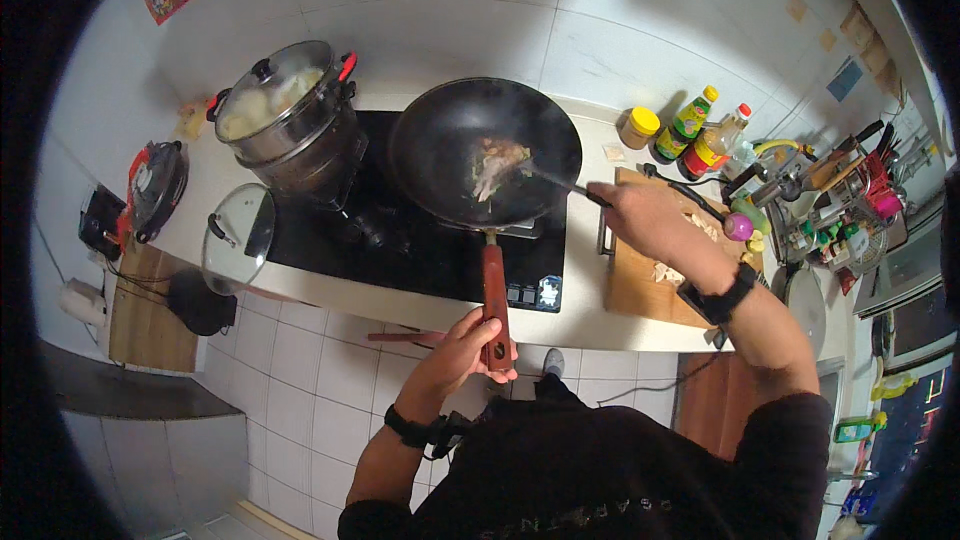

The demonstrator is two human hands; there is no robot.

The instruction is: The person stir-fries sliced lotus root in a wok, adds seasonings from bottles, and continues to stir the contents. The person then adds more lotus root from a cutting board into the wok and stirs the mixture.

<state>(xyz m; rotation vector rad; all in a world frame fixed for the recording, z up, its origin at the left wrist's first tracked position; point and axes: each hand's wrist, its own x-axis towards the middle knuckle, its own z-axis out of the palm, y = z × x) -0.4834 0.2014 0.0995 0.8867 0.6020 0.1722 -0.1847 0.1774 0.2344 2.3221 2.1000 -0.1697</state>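
Note:
A dark wok (pixel 427 157) stands on the black cooktop (pixel 420 262). My left hand (pixel 469 352) is closed around the wok's reddish-brown handle (pixel 493 277) near its end. My right hand (pixel 637 217) grips a spatula (pixel 559 180) with a dark handle, reaching in from the right. Its head is at the right edge of a small heap of sliced food (pixel 499 167), pale and brown with green bits, in the wok. My right forearm passes over a wooden cutting board (pixel 630 285) bearing pale slices (pixel 666 273) and hides part of it.
A steamer pot (pixel 277 127) with a glass lid stands at the cooktop's left rear; another glass lid (pixel 251 240) lies at the front left. Sauce bottles (pixel 686 124) and a yellow-lidded jar (pixel 640 127) stand by the back wall. A purple onion (pixel 739 226) and utensil rack (pixel 847 195) are right.

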